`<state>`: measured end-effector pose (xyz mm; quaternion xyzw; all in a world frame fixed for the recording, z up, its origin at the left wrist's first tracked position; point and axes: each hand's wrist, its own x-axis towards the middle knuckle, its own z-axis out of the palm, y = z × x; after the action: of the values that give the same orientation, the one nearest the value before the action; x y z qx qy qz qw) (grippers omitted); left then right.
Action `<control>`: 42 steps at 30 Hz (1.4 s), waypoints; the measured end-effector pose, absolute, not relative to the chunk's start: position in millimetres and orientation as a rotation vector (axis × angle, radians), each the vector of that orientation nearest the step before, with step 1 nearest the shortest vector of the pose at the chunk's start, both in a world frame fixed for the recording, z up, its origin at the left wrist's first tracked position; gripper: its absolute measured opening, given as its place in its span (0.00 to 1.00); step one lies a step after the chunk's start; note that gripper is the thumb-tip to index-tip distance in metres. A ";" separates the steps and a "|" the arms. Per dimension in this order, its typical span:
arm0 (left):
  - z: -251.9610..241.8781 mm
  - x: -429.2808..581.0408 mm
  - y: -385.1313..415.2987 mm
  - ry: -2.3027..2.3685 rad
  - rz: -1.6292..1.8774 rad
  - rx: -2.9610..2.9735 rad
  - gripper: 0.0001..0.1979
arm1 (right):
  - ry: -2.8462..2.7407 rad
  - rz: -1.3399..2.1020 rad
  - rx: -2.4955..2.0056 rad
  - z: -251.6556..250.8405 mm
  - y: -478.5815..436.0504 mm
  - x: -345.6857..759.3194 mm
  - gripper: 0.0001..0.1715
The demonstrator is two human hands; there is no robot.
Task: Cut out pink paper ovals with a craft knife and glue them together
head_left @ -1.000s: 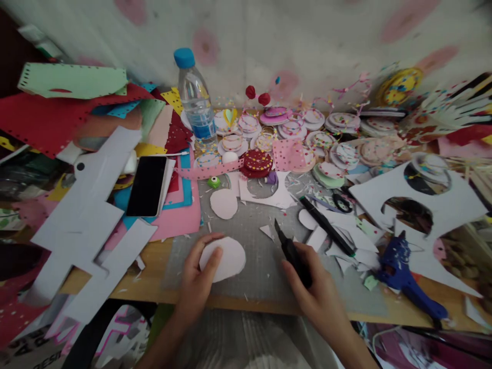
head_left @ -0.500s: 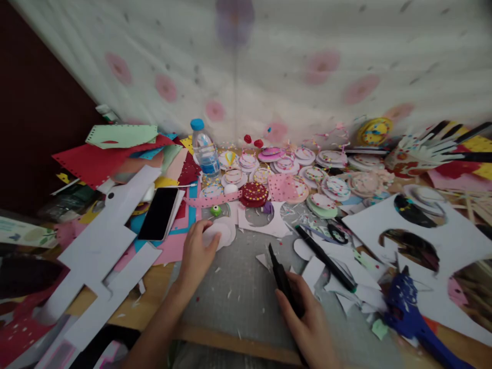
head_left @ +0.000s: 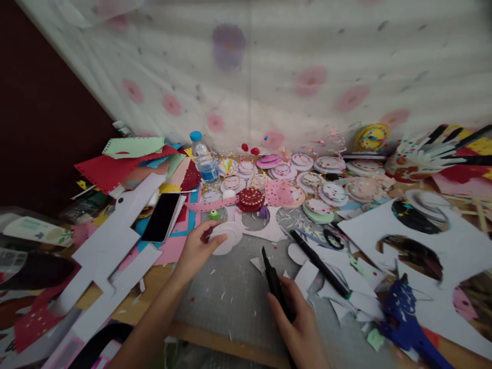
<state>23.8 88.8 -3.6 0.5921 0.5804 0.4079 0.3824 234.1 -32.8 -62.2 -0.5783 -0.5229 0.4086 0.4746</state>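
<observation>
My left hand (head_left: 202,246) pinches a small stack of round white paper discs (head_left: 226,238) between thumb and fingers, at the back of the grey cutting mat (head_left: 230,302). My right hand (head_left: 294,312) is wrapped round a black craft knife (head_left: 274,279), its dark slanted blade pointing up and away over the mat. The blade is apart from the discs. Beyond the discs lies a white sheet with round holes (head_left: 269,225). Right of the knife, a black marker (head_left: 319,261) rests on white paper scraps (head_left: 307,279).
Decorated paper hats (head_left: 282,169) crowd the back, beside a water bottle (head_left: 205,161). Coloured sheets (head_left: 126,164) and a phone (head_left: 161,218) lie left. Scissors (head_left: 333,238), a blue glue gun (head_left: 407,318) and a cut white sheet (head_left: 418,246) lie right.
The view has tilted up slightly. My left hand still pinches the discs, which now show more of their faces. My right hand keeps the craft knife, with little movement.
</observation>
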 end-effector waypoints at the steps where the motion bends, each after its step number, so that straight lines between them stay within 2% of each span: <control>1: 3.3 24.9 82.4 1.454 1.064 1.506 0.14 | -1.261 1.004 -1.410 -62.4 -32.9 234.1 0.15; 5: 29.9 24.7 56.9 1.341 1.179 1.517 0.08 | -1.226 0.994 -1.423 -65.0 -33.1 234.4 0.17; 9: 54.0 14.8 42.5 1.047 1.293 2.105 0.02 | -1.204 1.018 -1.470 -68.1 -34.5 235.3 0.19; 12: 67.3 3.4 35.6 0.966 1.267 2.628 0.09 | -1.151 1.105 -1.463 -70.5 -36.9 236.0 0.21; 15: 70.8 -4.6 27.3 1.020 1.336 2.819 0.11 | -1.022 1.187 -1.422 -69.1 -40.2 236.2 0.22; 18: 59.8 -1.7 18.7 0.941 1.438 2.561 0.09 | -0.870 1.257 -1.380 -58.0 -43.3 233.8 0.22; 21: 33.8 13.7 11.8 1.211 1.537 1.789 0.06 | -0.807 1.348 -1.320 -38.9 -44.8 224.7 0.20; 23: 13.3 27.1 7.8 1.366 1.407 1.254 0.10 | -0.811 1.416 -1.257 -27.4 -43.9 214.6 0.21; 26: -9.7 42.4 0.7 1.387 1.209 0.890 0.15 | -0.830 1.461 -1.213 -20.0 -39.7 198.9 0.22; 29: -15.8 45.0 -5.9 1.391 1.086 0.852 0.18 | -0.826 1.463 -1.247 -23.5 -35.0 190.7 0.20; 36: -3.1 24.5 -6.5 1.200 0.782 0.947 0.17 | -0.850 1.440 -1.260 -27.8 -29.4 192.0 0.17; 42: -5.2 12.1 -2.9 1.121 0.511 1.055 0.24 | -0.847 1.455 -1.246 -27.4 -27.8 193.4 0.14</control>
<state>12.1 -2.9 -5.2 0.4715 0.5010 0.2283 0.6889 193.4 -27.8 -27.4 -0.5151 -0.3501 0.6016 0.5002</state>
